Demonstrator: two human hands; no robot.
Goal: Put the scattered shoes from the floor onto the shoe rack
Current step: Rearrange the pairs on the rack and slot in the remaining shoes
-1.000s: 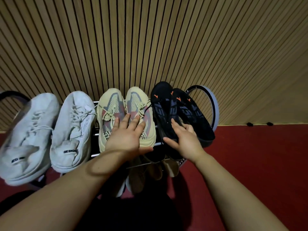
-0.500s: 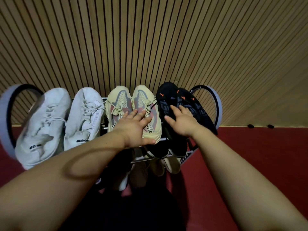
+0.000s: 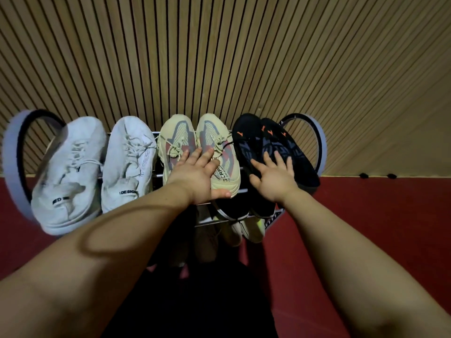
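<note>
While both hands (image 3: 234, 176) lie spread flat, beige sneakers (image 3: 197, 147) point toes toward the wall (image 3: 219, 57).

3 prs shoes—white (image 3: 97, 167), beige (image 3: 192, 142), black (image 3: 266, 147)—side by side atop rack (image 3: 317, 142).

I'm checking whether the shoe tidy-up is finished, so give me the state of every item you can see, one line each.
White shoes: on the top shelf, left side, side by side.
Beige shoes: on the top shelf, middle, toes to the wall.
Black shoes: on the top shelf, right end, overlapping.
Left hand: open, flat on the beige shoes.
Right hand: open, flat on the black shoes.
Shoe rack: upright against the wall; more shoes below.
</note>
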